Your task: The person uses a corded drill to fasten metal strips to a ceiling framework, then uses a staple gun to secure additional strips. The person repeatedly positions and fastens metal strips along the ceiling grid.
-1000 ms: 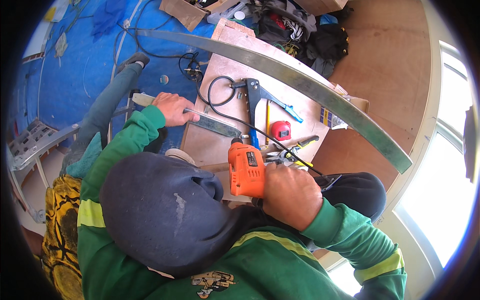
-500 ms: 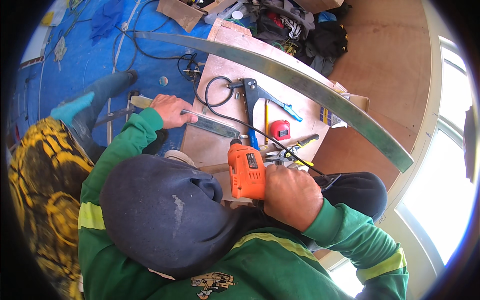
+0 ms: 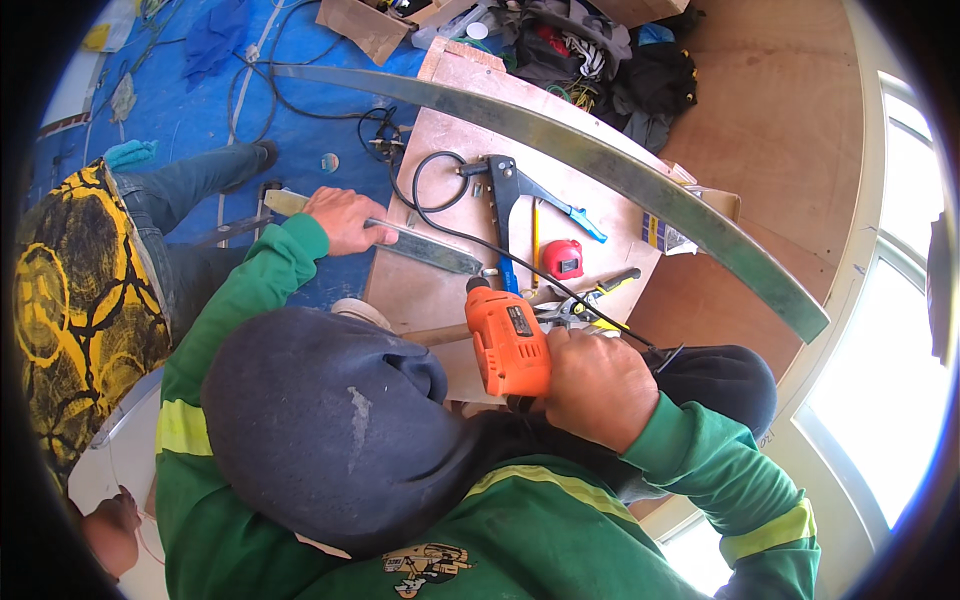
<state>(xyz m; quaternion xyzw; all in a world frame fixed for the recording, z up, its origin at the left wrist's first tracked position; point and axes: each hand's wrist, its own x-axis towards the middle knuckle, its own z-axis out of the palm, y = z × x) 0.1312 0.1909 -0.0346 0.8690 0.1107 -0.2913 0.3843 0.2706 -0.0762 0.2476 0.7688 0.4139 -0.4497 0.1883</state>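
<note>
My left hand (image 3: 345, 217) grips a flat metal strip (image 3: 435, 250), which lies across the left side of a pale wooden board (image 3: 420, 310). My right hand (image 3: 600, 385) is closed on the handle of an orange drill (image 3: 508, 340); its chuck is at the strip's right end, and whether the tip touches is unclear. Beyond the drill lie a blue-and-black hand riveter (image 3: 500, 205), a yellow pencil (image 3: 537, 235), a red tape measure (image 3: 563, 259) and yellow-handled snips (image 3: 617, 280). A black cord loops over the board.
A long curved metal bar (image 3: 600, 165) spans the board's far side. At left, a co-worker in yellow-and-black clothing (image 3: 80, 320) is on blue floor sheeting (image 3: 170, 110) with cords. Dark bags (image 3: 640, 80), cardboard boxes (image 3: 360, 30) and a plywood wall (image 3: 770, 90) with windows stand around.
The drill and my right hand have shifted slightly right, the drill tilting a little. The co-worker at left has moved, with legs and yellow-and-black clothing in a different position. My left hand has barely moved.
</note>
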